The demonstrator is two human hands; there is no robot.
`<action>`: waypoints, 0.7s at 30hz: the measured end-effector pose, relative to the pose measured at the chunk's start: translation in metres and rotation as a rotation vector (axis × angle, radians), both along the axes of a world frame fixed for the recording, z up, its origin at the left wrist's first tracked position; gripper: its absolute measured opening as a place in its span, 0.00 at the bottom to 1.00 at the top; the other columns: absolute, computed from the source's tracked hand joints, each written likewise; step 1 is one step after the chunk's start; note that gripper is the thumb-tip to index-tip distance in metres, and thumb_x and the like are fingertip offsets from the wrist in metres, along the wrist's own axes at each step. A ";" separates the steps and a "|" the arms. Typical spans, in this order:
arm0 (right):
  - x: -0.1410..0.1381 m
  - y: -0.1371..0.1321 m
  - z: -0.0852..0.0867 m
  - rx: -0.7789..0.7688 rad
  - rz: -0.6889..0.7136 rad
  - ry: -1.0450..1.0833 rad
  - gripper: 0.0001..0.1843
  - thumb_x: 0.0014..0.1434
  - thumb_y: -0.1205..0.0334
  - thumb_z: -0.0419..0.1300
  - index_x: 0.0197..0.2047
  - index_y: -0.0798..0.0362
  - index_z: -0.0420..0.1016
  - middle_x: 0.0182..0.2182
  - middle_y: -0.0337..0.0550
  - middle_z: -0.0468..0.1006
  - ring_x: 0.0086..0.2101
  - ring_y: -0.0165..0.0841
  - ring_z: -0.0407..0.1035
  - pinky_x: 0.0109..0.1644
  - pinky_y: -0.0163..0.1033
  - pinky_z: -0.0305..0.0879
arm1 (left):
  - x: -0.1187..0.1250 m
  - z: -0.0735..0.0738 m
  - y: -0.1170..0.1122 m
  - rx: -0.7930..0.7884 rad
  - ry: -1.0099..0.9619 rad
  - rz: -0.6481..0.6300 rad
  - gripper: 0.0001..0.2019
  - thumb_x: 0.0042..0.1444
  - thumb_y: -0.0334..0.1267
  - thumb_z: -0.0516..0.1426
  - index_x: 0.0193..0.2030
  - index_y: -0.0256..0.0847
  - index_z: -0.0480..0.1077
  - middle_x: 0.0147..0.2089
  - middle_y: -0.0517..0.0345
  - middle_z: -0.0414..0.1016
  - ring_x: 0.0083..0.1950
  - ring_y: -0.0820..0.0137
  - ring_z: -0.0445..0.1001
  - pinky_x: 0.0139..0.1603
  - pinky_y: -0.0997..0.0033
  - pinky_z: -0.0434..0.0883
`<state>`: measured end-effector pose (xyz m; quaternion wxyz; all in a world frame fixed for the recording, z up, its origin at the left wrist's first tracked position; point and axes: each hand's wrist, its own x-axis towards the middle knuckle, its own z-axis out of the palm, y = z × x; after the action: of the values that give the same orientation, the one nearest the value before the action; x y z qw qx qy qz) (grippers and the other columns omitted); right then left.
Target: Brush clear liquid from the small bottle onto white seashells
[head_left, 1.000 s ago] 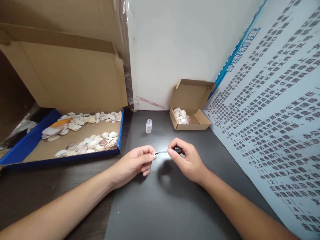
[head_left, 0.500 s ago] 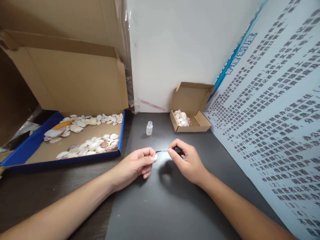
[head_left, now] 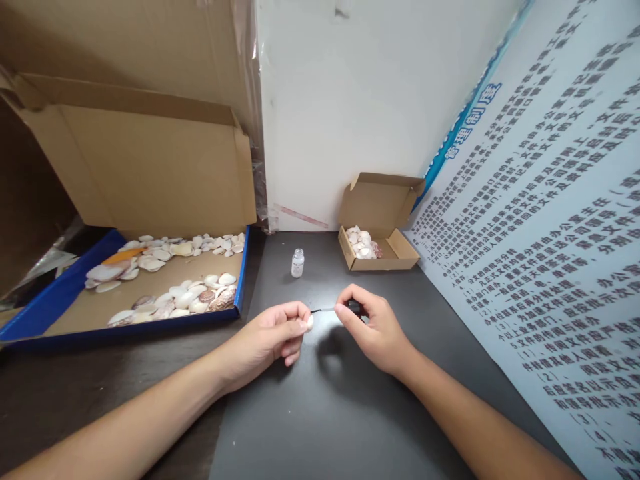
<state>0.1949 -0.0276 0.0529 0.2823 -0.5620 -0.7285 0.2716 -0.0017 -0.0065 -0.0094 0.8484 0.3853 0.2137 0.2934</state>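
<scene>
Between thumb and fingers, my left hand (head_left: 277, 337) pinches a small white seashell (head_left: 310, 323). My right hand (head_left: 373, 327) grips a thin applicator brush (head_left: 327, 309) by its black cap, mostly hidden in the fingers. The brush's dark tip points left and reaches the fingers of my left hand, right by the shell; whether it touches the shell I cannot tell. A small clear glass bottle (head_left: 297, 265) with a white label stands uncapped on the dark table, beyond my hands.
At the left, a blue-edged cardboard box (head_left: 243, 267) with its lid up holds many shells (head_left: 187, 293). A smaller open carton (head_left: 385, 264) with white shells stands at the back right. A white panel (head_left: 345, 120) rises behind, and a printed poster (head_left: 550, 220) slants along the right.
The whole view has shifted slightly, so things sit a little lower in the picture. Both hands keep their grips, with the brush still at the shell.
</scene>
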 end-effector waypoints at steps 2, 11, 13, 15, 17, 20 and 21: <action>0.000 0.000 0.001 -0.001 0.026 0.007 0.08 0.62 0.62 0.55 0.31 0.53 0.66 0.23 0.35 0.65 0.24 0.28 0.58 0.29 0.33 0.55 | 0.000 0.000 0.000 -0.003 -0.006 -0.003 0.11 0.59 0.42 0.59 0.35 0.40 0.62 0.22 0.69 0.51 0.23 0.78 0.49 0.25 0.78 0.58; 0.001 0.001 0.000 0.020 0.063 -0.015 0.08 0.62 0.63 0.56 0.31 0.53 0.67 0.23 0.34 0.65 0.24 0.27 0.58 0.29 0.32 0.54 | 0.000 0.002 0.000 0.004 -0.013 0.002 0.11 0.59 0.41 0.60 0.36 0.39 0.62 0.23 0.69 0.52 0.23 0.79 0.49 0.25 0.79 0.58; 0.001 0.001 0.001 0.030 0.036 -0.021 0.08 0.62 0.63 0.55 0.30 0.53 0.67 0.23 0.34 0.65 0.24 0.27 0.58 0.29 0.32 0.54 | 0.000 0.001 0.000 0.008 -0.011 -0.003 0.10 0.60 0.41 0.59 0.36 0.39 0.62 0.22 0.69 0.51 0.23 0.79 0.49 0.25 0.79 0.58; 0.001 0.000 0.001 0.028 0.025 -0.011 0.08 0.62 0.63 0.55 0.31 0.53 0.67 0.23 0.34 0.65 0.24 0.26 0.58 0.29 0.32 0.55 | 0.000 0.001 0.000 0.010 -0.011 -0.006 0.10 0.60 0.41 0.59 0.36 0.39 0.62 0.22 0.69 0.51 0.23 0.79 0.49 0.25 0.79 0.58; 0.001 0.000 0.002 0.020 0.061 -0.016 0.08 0.62 0.63 0.55 0.30 0.53 0.67 0.23 0.34 0.66 0.24 0.26 0.59 0.29 0.32 0.55 | 0.000 0.000 0.000 0.009 -0.015 -0.001 0.10 0.60 0.42 0.59 0.36 0.39 0.63 0.23 0.69 0.52 0.23 0.79 0.50 0.25 0.78 0.58; 0.001 0.000 0.001 0.035 0.048 -0.037 0.08 0.62 0.63 0.55 0.31 0.53 0.67 0.24 0.34 0.66 0.25 0.27 0.59 0.29 0.32 0.55 | 0.000 0.000 0.000 0.006 -0.015 0.003 0.10 0.59 0.42 0.59 0.36 0.39 0.63 0.23 0.69 0.52 0.23 0.79 0.50 0.25 0.78 0.58; 0.001 0.000 0.001 0.041 0.025 -0.032 0.08 0.62 0.63 0.55 0.31 0.53 0.67 0.23 0.34 0.66 0.25 0.27 0.59 0.29 0.32 0.55 | 0.000 0.000 0.000 0.005 -0.014 0.002 0.10 0.60 0.41 0.59 0.36 0.39 0.63 0.23 0.69 0.52 0.23 0.79 0.50 0.25 0.78 0.58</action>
<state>0.1955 -0.0276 0.0538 0.2786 -0.5514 -0.7452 0.2509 -0.0020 -0.0065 -0.0093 0.8487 0.3851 0.2074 0.2973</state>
